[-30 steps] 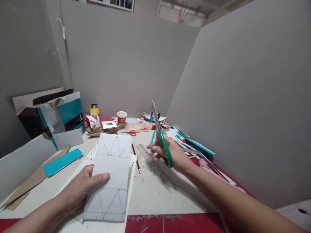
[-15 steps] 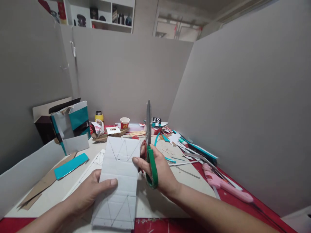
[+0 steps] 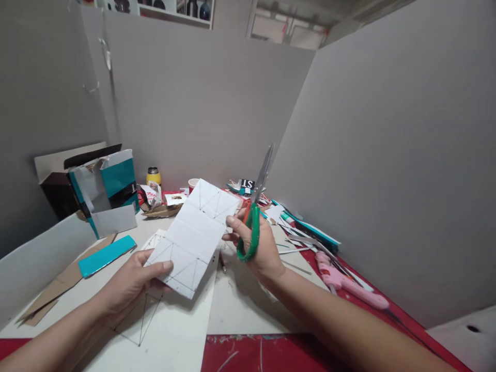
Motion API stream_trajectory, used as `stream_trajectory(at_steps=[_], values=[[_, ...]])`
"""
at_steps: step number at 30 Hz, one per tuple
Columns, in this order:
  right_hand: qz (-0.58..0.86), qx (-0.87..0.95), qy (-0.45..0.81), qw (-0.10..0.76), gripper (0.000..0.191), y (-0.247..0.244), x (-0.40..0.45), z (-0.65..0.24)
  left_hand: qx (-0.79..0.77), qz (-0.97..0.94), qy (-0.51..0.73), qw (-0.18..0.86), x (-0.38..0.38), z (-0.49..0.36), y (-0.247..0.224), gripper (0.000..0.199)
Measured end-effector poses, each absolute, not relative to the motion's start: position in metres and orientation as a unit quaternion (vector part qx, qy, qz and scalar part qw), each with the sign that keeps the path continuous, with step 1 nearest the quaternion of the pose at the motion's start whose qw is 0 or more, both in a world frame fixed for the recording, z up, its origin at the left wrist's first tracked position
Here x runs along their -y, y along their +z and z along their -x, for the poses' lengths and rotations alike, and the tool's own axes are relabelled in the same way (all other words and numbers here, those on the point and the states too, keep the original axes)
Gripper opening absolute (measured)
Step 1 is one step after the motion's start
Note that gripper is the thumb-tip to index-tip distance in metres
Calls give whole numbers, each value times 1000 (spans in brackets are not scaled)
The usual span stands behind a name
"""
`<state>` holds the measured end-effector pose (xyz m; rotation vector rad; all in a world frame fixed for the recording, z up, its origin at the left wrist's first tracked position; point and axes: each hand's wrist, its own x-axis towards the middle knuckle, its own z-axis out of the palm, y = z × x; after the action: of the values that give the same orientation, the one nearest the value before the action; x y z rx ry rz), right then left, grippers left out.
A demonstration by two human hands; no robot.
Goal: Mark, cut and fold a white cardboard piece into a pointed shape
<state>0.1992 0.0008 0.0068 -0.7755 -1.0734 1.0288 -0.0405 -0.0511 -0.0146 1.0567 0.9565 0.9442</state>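
Observation:
A white rectangular piece of card with pencilled triangles near both ends is held tilted above the table. My left hand grips its lower left corner, thumb on top and fingers beneath. My right hand holds green-handled scissors, blades pointing up and seemingly closed, and its thumb and fingers also touch the card's right edge. Below lies a larger white sheet with more drawn triangles, partly hidden by my left hand and the card. A pencil shows on the table under the card.
A pink glue gun lies at the right, by a heap of card strips. On the left are a teal strip, brown cardboard and a cut-open box. A yellow bottle and a paper cup stand behind.
The card has turned clockwise and come up off the sheet, its top leaning right. My right hand has shifted up and right, and the scissors now lean right. The camera view has tipped down slightly.

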Motion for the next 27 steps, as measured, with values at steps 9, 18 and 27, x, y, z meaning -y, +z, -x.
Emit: stream_trajectory(at_steps=[9,18,27], values=[[351,475,460,662,37,15,-5,-219,-444,-465,390,659,41,55,-12,22],[384,504,488,601,36,5,-2,-226,-431,-415,473,647,36,57,5,34],[389,458,487,634,42,14,0,-224,-387,-354,580,623,25,67,7,30]])
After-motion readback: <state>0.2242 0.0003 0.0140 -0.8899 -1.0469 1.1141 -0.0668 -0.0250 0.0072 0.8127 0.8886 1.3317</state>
